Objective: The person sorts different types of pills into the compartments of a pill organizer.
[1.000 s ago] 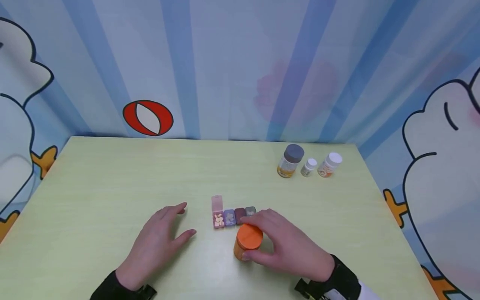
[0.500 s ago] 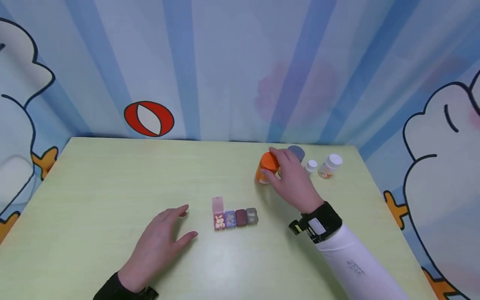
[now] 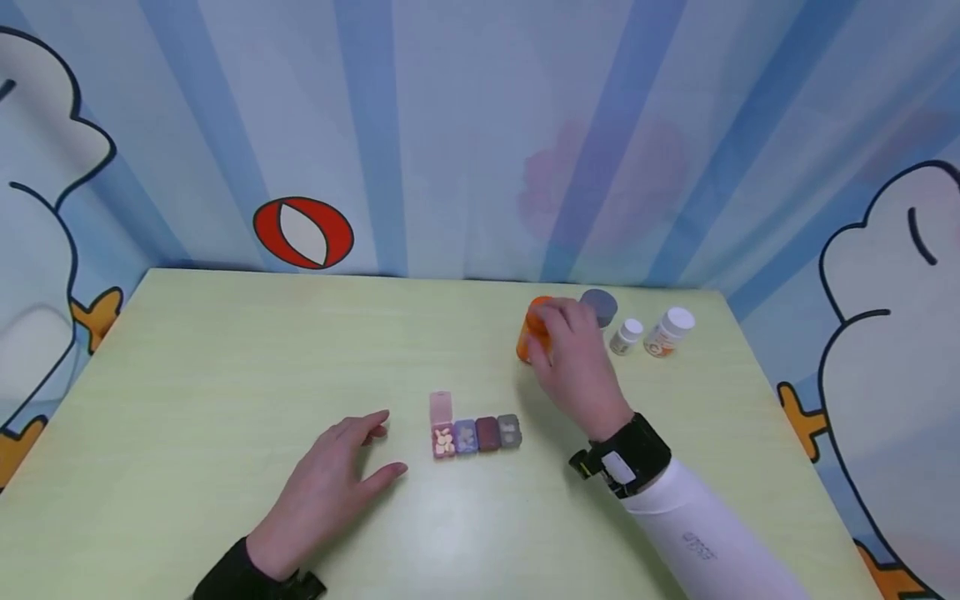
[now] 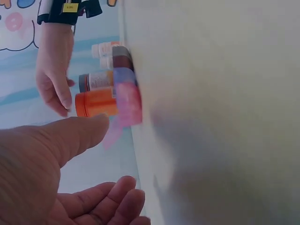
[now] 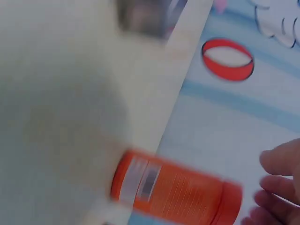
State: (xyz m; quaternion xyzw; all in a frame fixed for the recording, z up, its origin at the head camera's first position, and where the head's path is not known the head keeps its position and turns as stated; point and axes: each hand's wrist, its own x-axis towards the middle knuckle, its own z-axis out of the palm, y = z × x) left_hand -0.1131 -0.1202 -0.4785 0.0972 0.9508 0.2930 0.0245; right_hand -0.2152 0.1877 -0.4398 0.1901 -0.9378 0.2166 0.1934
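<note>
An orange bottle with an orange cap (image 5: 178, 190) stands upright at the back right of the table. My right hand (image 3: 579, 362) is close over its cap with loosely bent fingers; in the right wrist view a gap shows between fingertips and cap. My left hand (image 3: 326, 487) is held low over the table at front left, fingers relaxed and thumb apart, holding nothing. Right of it lies a small pill organizer (image 3: 488, 434) with pink, blue, dark red and grey compartments. Its pink lid (image 3: 441, 407) is flipped up, and pale pieces show in the pink compartment (image 3: 443, 443).
Beside the orange bottle, a jar with a grey-blue lid (image 3: 600, 307) is partly hidden by my right hand. A small white bottle (image 3: 627, 337) and a larger white bottle (image 3: 670, 332) stand to its right. A printed blue curtain (image 3: 465, 150) hangs behind the table's back edge.
My right hand has carried the orange bottle from in front of the pill organizer to the back, set it beside the jar and let go. The left hand has hardly moved.
</note>
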